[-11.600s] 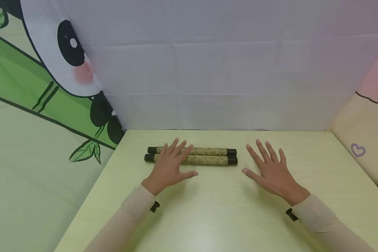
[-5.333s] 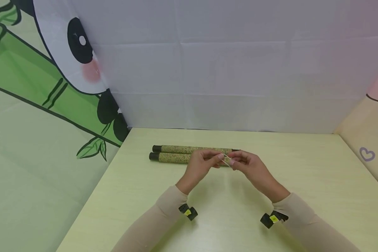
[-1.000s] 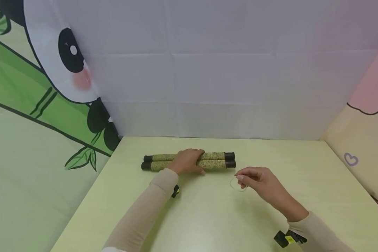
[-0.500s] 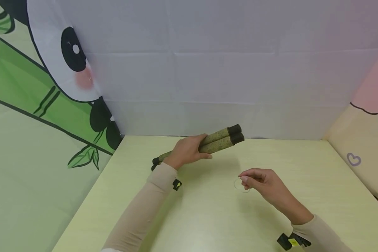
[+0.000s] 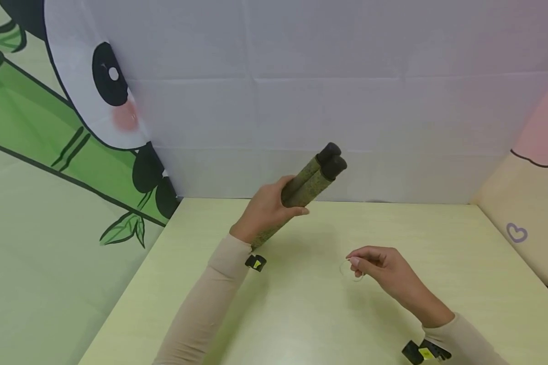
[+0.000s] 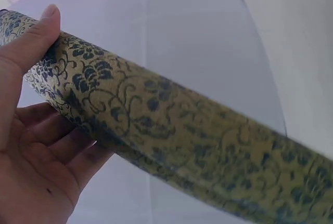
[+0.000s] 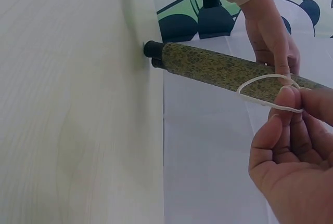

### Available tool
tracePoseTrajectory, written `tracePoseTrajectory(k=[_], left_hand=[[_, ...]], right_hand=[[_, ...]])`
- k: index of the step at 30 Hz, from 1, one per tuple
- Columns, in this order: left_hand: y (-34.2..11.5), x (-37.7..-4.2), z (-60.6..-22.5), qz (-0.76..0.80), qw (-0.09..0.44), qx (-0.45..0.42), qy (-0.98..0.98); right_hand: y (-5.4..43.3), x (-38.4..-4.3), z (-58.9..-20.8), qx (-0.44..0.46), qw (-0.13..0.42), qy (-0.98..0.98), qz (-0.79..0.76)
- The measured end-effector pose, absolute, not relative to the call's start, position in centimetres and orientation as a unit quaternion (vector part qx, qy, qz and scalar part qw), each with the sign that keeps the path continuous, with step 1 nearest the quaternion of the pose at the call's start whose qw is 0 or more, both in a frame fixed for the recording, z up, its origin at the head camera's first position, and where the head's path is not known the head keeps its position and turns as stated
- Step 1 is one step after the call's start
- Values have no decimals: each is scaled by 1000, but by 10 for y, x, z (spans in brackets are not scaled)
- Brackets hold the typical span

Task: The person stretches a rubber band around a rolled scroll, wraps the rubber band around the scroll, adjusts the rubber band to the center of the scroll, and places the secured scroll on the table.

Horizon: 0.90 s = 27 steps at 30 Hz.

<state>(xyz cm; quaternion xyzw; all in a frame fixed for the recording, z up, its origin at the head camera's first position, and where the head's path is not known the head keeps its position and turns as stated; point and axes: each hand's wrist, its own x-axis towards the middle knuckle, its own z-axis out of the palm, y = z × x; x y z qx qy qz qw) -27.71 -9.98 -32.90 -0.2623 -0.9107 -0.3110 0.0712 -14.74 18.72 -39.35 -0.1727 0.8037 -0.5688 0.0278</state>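
Observation:
Two rolled scrolls (image 5: 309,188) with patterned cloth and black end caps are side by side in my left hand (image 5: 266,210). That hand grips both near the middle, thumb on the near side, and they slant up to the right. Their lower ends are hidden by the hand and sleeve in the head view. The left wrist view shows the floral cloth (image 6: 171,115) of a scroll close up. My right hand (image 5: 388,271) pinches a thin white elastic band (image 7: 265,76) between thumb and fingers. The band hangs as a loop, apart from the scrolls.
A pale wooden table (image 5: 301,304) lies under both hands. Behind it hangs a plain light cloth (image 5: 329,101); a printed panda and bamboo cloth (image 5: 100,121) is at the left. Small black wrist devices (image 5: 255,262) sit at both sleeves.
My left hand took hold of the two scrolls lying on the table and tilted them up, right ends rising. Earlier both hands held the band; now only the right does, nearly still lately.

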Motion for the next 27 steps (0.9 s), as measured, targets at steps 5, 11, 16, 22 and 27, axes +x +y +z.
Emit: tracePoseTrajectory(k=[5, 11, 16, 22, 27], left_hand=[[-100, -276, -317, -368, 65, -252, -893], [-96, -275, -309, -422, 64, -254, -868], [-89, -273, -306, -450, 60, -254, -854], [-78, -270, -307, -480, 44, -258, -837], [-71, -270, -307, -497, 30, -267, -825]], right_hand=[[191, -155, -393, -182, 30, 801, -569], [195, -163, -390, -180, 48, 796, -576], [199, -170, -386, -186, 58, 794, -575], [204, -177, -382, -193, 75, 792, -574], [208, -184, -380, -211, 73, 793, -567]])
